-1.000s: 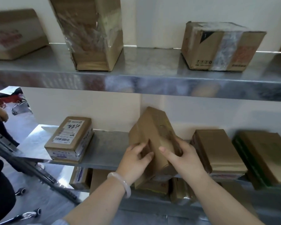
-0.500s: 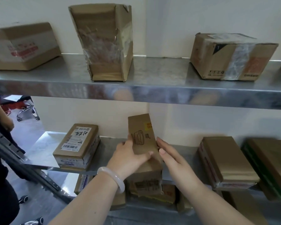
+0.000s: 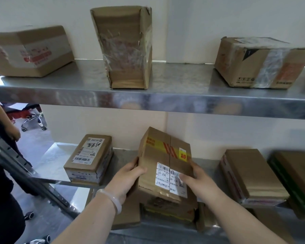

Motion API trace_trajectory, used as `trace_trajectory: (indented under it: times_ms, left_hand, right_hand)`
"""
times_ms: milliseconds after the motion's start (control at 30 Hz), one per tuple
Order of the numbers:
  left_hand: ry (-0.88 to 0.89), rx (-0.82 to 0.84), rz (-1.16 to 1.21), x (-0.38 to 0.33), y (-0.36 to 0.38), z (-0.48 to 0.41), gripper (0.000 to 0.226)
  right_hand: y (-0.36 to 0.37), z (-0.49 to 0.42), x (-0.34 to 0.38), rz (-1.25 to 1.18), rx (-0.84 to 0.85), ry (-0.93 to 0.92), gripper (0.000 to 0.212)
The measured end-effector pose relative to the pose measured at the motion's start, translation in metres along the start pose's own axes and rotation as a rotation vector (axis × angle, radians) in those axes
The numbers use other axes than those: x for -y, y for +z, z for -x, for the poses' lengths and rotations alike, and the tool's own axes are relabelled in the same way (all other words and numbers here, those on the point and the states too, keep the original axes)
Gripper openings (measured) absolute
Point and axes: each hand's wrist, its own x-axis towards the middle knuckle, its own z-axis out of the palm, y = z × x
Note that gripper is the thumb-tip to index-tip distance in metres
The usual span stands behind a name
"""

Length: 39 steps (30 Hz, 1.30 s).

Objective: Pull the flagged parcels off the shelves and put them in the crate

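Steel shelf [image 3: 124, 160]: left hand [image 3: 126, 180], right hand [image 3: 200, 181] grip parcel [image 3: 158, 155], label [image 3: 163, 177] part-covered.

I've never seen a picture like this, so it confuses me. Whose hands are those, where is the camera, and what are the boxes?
No machine here, just a person. The camera sits on their head and looks forward and down, so you see their own arms reaching out. The left hand, with a pale bracelet on its wrist, and the right hand grip a brown parcel from both sides. Its white label, reading J4-J06, faces the camera. Behind are two shiny metal shelves. The upper shelf holds three cardboard boxes. On the lower shelf lie a small labelled box to the left and flat boxes to the right. Another person stands at the left edge.
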Motion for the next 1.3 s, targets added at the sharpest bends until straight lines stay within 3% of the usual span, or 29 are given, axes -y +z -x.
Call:
trace_trajectory:
  times_ms: [133,267,433,600,700,800,967,1133,1300]
  left_hand:
    - [-0.066,-0.009,0.020,0.019,0.000,-0.003,0.030]
    - [-0.014,-0.064,-0.295,0.018,-0.002,-0.010,0.025]
    - [0.021,-0.041,-0.628,0.023,0.005,-0.025,0.052]
    - [0.058,-0.054,-0.758,0.027,0.004,-0.032,0.070]
    - [0.168,-0.134,-1.062,0.019,0.012,-0.035,0.089]
    - [0.383,-0.059,-1.216,0.003,0.036,-0.038,0.083]
    - [0.559,0.140,-1.238,-0.008,0.081,-0.038,0.076]
    - [0.633,0.272,-1.159,-0.003,0.140,-0.030,0.075]
    - [0.571,0.322,-1.073,0.013,0.205,-0.038,0.076]
  right_hand:
    - [0.001,0.003,-0.013,-0.025,-0.072,0.065,0.043]
    - [-0.001,0.000,-0.020,0.038,-0.098,0.138,0.054]
    - [0.005,-0.005,-0.028,0.116,-0.015,0.117,0.064]
    - [0.007,-0.003,-0.035,0.320,0.017,0.024,0.072]
    - [0.005,0.005,-0.035,0.322,-0.110,-0.030,0.069]
    - [0.000,0.017,-0.028,0.318,-0.282,-0.118,0.063]
    - [-0.020,0.038,-0.038,0.450,-0.433,-0.113,0.068]
    - [-0.067,0.051,-0.058,0.404,-0.549,-0.084,0.064]
    - [-0.126,0.051,-0.080,0.381,-0.562,-0.018,0.066]
